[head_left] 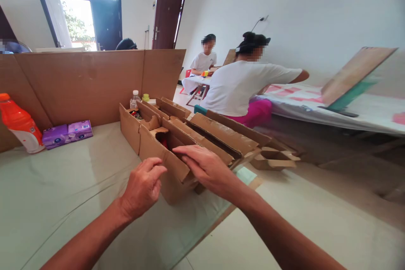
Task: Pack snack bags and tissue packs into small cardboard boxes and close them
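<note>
My left hand (142, 184) hovers above the table, just left of the nearest cardboard box (164, 179). Its fingers are curled in and I see nothing in them. Over the right edge of that same box reaches my right hand (205, 169), palm down, with its fingers stretched towards the opening. Nothing shows in this hand, though its underside is hidden. Inside the box a red item (163, 141) is partly visible. Behind it stands another open cardboard box (129, 128) with small colourful things in it.
More long cardboard boxes (221, 133) sit to the right. An orange-capped bottle (20, 124) and purple tissue packs (68, 133) are at the left. A cardboard panel (88, 86) borders the table (79, 185). A person in a white shirt (237, 86) sits beyond, another farther back.
</note>
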A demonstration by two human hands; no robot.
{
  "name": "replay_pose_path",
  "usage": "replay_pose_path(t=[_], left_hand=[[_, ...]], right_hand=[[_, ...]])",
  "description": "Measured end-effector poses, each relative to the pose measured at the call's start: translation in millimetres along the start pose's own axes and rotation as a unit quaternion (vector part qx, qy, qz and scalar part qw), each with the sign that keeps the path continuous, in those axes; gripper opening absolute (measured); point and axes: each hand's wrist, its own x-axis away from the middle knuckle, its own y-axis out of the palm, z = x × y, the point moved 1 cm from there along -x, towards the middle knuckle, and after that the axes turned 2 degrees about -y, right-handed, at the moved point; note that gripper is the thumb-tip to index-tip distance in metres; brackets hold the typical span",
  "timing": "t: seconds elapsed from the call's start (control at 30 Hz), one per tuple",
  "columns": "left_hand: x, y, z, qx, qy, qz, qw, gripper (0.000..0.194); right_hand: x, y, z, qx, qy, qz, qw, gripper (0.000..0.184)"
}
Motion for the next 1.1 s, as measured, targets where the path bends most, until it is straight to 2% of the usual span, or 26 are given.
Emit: replay_pose_path(t=[0.07,0.13,0.2,0.27,0.37,0.43,0.5,0.7,0.83,0.97,1.03,1.1], left_hand=[[0,0.0,3,-0.002,-0.011,0.032,0.999,0.037],[-4,-1.9,7,-0.011,-0.006,0.049,0.999,0.045],[-11,-1.6,9,-0.012,0.021,0.029,0.999,0.048],[-18,1.5,8,0.000,0.040,0.004,0.999,0.043],[-23,8.0,3,0.021,0.018,0.005,1.000,0.033],[-23,11.3,0,0.027,-0.005,0.009,1.000,0.032],[-20,12.8,-2,0.029,-0.014,0.007,0.999,0.033],[-11,9.1,-3,0.030,-0.016,0.009,0.999,0.039],[-2,3.8,0,0.015,-0.036,0.043,0.998,0.052],[20,0.4,4,0.010,-0.071,0.066,0.995,0.053],[37,0.4,6,0.010,-0.083,0.062,0.995,0.053],[55,1.3,5,0.004,-0.092,0.053,0.994,0.053]], right_hand=[[-12,5,4,0.017,-0.022,-0.072,0.997,0.034],[-19,11,3,0.043,-0.038,-0.118,0.991,0.031],[-23,16,-1,0.089,-0.040,-0.136,0.986,0.028],[-26,16,-5,0.153,-0.038,-0.167,0.973,0.027],[-30,10,-10,0.221,-0.054,-0.231,0.946,0.027],[-31,2,-13,0.230,-0.063,-0.231,0.943,0.030],[-27,-8,-17,0.218,-0.058,-0.203,0.953,0.030],[16,-28,-19,0.127,-0.071,-0.159,0.977,0.028],[31,-35,-16,0.069,-0.044,-0.163,0.983,0.032],[4,-30,-13,0.075,0.020,-0.196,0.978,0.028],[-18,-19,-11,0.098,0.042,-0.241,0.965,0.020],[-39,-5,-8,0.119,0.036,-0.296,0.947,0.017]])
